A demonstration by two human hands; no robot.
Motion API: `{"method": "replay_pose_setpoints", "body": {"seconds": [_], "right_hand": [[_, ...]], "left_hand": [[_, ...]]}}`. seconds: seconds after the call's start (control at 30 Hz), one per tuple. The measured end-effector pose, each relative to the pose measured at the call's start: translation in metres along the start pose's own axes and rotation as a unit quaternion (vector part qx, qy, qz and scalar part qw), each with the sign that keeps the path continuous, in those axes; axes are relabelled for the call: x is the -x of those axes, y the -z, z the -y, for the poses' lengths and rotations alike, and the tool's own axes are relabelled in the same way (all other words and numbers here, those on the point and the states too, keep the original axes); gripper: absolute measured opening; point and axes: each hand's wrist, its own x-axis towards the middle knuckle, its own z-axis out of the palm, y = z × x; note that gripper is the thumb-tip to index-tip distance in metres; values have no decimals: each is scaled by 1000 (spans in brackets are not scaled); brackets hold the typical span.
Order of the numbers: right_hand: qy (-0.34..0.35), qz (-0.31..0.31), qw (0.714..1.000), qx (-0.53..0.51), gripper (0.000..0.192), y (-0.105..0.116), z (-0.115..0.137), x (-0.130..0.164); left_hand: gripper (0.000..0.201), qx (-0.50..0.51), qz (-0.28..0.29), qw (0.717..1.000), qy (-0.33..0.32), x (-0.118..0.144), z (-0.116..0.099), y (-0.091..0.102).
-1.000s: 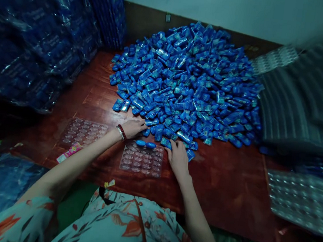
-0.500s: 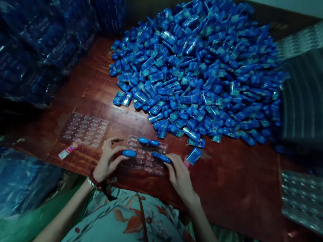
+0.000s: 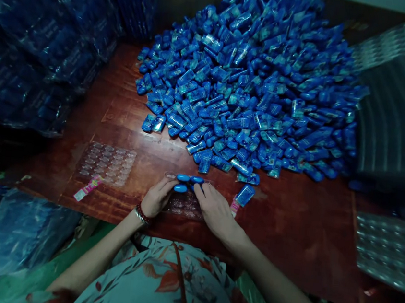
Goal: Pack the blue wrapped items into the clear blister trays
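Note:
A clear plastic blister tray (image 3: 184,206) with rows of small hollows lies in front of me. Two small blue wrapped packets, a left one (image 3: 183,177) and a right one (image 3: 197,180), stand side by side in its far row. Just nearer, my left hand (image 3: 156,198) pinches another blue packet (image 3: 180,188) over the tray, fingers closed on its left end. My right hand (image 3: 215,209) is closed on a further blue packet (image 3: 192,187), mostly hidden behind the fingers. Whether these two are seated in their hollows, I cannot tell.
Beyond the tray rises a large heap of blue packets (image 3: 245,88). One loose packet (image 3: 244,194) lies right of my hand. A second clear tray (image 3: 109,161) and a pink-white strip (image 3: 87,188) lie left. Stacked trays (image 3: 387,253) stand right; bagged blue goods (image 3: 36,42) fill the left.
Both hands have moved inward and slightly away from me, bringing their blue packets close together just in front of the two standing in the tray.

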Motion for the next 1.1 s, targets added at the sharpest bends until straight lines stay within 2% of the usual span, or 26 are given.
{"method": "replay_pose_setpoints", "body": {"seconds": [0.2,0.3,0.43,0.53,0.67,0.77,0.83,0.93,1.03,1.1], "right_hand": [[48,39,996,63,26,11,5,-12],[65,61,994,58,25,15,2,-18],[60,60,996,41,34,10,-5,-17],[44,15,999,27,39,-3,-9,-7],[0,-109,994,-18,38,-18,-11,12],[-64,-184,979,-64,33,-18,-19,16],[-115,-199,968,-95,30,-14,-28,6],[-162,-160,968,-106,37,-5,-43,-24],[-150,-72,984,-68,52,0,-49,-54],[-136,-29,989,-59,50,-1,-48,-63]], "left_hand": [[35,-13,40,996,-80,-4,12,1],[32,-10,46,996,-78,-5,11,-3],[34,-35,52,997,-37,-6,6,-8],[35,-71,58,996,-19,-8,2,-9],[31,-75,54,996,-4,-12,1,-2],[25,-35,50,998,-4,-15,4,10],[23,-1,59,998,4,-16,7,19],[22,15,85,996,35,-17,16,30],[18,-7,101,993,52,-17,24,33],[14,-26,97,993,56,-18,26,31]]}}
